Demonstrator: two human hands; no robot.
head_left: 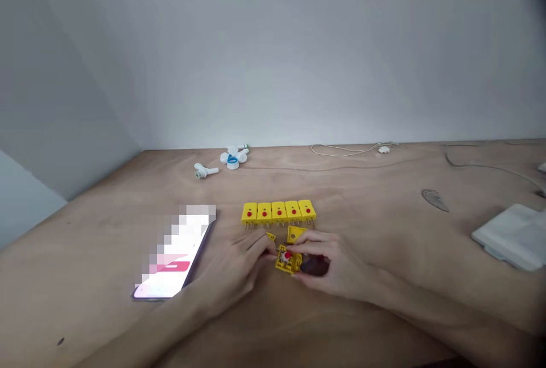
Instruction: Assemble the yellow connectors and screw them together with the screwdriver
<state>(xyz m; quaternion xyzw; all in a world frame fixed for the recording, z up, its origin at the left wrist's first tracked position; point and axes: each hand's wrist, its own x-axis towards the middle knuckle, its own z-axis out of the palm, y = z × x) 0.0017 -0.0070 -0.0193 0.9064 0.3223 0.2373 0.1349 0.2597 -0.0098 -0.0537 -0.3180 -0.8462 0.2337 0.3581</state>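
Note:
Both my hands meet over an opened yellow thermocouple plug (288,260) with a red dot, lying near the middle of the wooden desk (375,322). My right hand (333,263) grips it from the right, with a dark object (314,266) under the fingers. My left hand (234,263) pinches its left edge. A loose yellow plug cover (295,234) lies just above my right fingers, and a small yellow piece (271,236) lies above my left fingertips. Several assembled yellow plugs (278,213) stand in a row beyond, their metal pins towards me.
A smartphone (173,254) with a pixelated screen lies left of my left hand. White earbuds (206,170) and a white holder (232,157) lie farther back. Thin cables (354,150) run along the back. A white pad (509,237) sits at the right.

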